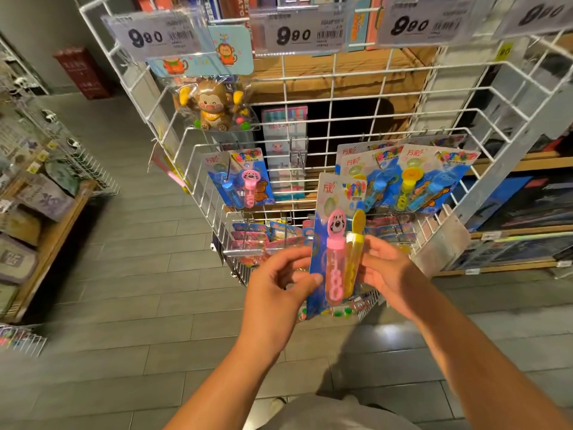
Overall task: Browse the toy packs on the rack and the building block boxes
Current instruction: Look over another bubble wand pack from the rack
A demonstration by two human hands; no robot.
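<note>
A grey tiled floor (130,274) fills the lower half of the view, with open room on the left between the white wire rack (310,125) and a wooden shelf (52,231) of packets at the left edge. The rack stands straight ahead and spreads wide, its tiers jutting forward; behind its mesh sit wooden shelving and a pale boxed item, only partly seen through the wires. Dark boxes (527,209) on the right-hand shelves are blurred, possibly the building block boxes. Price tags (297,34) run along the rack's top edge. A packed monkey toy (214,105) hangs at upper left, and blue bubble-wand packs (412,178) hang in a cluster at mid right, with one more (240,181) at mid left. The lowest basket holds bright packs mostly hidden by the hands. In front of it, a blue bubble-wand pack (336,243) with a pink and a yellow tube is held upright, off its hook. The left hand (276,287) pinches its left edge, thumb on the front; the right hand (390,271) grips its right edge, fingers curled behind.
</note>
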